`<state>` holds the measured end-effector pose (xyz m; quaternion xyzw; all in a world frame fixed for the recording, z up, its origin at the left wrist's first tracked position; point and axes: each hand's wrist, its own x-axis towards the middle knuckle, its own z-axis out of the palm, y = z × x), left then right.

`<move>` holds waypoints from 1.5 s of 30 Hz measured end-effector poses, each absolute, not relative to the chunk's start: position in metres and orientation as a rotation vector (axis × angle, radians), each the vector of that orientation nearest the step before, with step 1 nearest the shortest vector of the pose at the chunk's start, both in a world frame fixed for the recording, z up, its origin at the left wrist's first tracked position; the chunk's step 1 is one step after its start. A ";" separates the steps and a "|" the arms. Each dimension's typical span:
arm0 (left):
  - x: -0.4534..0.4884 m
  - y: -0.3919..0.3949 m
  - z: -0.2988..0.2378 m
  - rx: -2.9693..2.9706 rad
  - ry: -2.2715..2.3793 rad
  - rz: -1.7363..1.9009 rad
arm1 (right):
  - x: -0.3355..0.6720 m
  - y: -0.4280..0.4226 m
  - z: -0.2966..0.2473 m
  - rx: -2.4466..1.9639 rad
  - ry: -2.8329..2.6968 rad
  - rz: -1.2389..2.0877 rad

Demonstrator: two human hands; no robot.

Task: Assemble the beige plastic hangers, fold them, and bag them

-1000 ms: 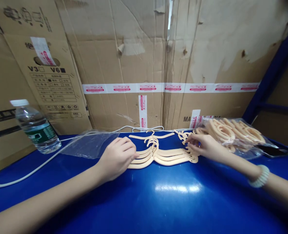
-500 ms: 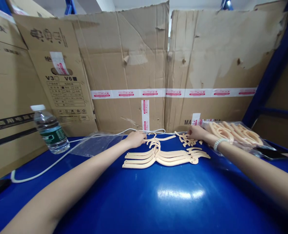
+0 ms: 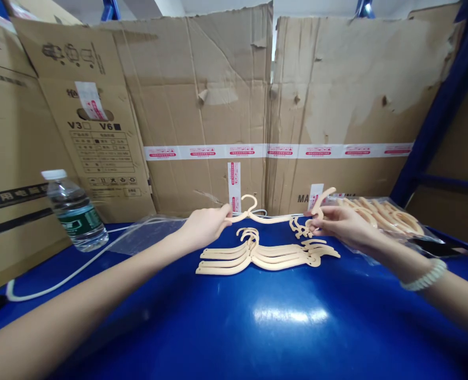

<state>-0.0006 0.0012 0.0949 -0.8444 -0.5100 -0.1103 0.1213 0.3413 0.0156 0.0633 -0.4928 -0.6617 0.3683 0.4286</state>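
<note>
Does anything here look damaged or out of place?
Yes: the cardboard behind the blue table looks battered. It is torn and peeling in patches, with a ragged top edge. The stacked hangers show no obvious damage.

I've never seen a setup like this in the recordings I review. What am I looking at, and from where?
There is no machine here: a person works with two bare hands, seen by a camera worn on their head, looking forward and down. The left hand pinches one arm of a beige hanger; the right hand holds a small curved piece near the hanger's other end. On the blue table lie overlapping hangers, loose small parts and bagged beige pieces. A bottle stands at the left.
</note>
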 end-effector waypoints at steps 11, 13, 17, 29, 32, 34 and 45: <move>-0.014 -0.048 0.013 -2.712 -1.076 -1.031 | 0.320 -0.015 0.036 -1.208 -1.545 1.215; -0.012 -0.048 0.009 -2.721 -1.039 -1.120 | 0.320 -0.015 0.032 -1.203 -1.571 1.242; -0.011 -0.049 0.009 -2.687 -0.948 -1.263 | 0.321 -0.017 0.033 -1.200 -1.540 1.410; -0.010 -0.051 0.009 -2.650 -0.889 -1.304 | 0.317 -0.024 0.040 -1.149 -1.420 1.633; -0.011 -0.051 0.007 -2.664 -0.880 -1.295 | 0.313 -0.025 0.036 -1.134 -1.430 1.541; -0.011 -0.050 0.005 -2.670 -0.882 -1.300 | 0.309 -0.027 0.033 -1.135 -1.423 1.457; -0.012 -0.051 0.006 -2.705 -0.920 -1.270 | 0.297 -0.034 0.031 -1.108 -1.430 1.167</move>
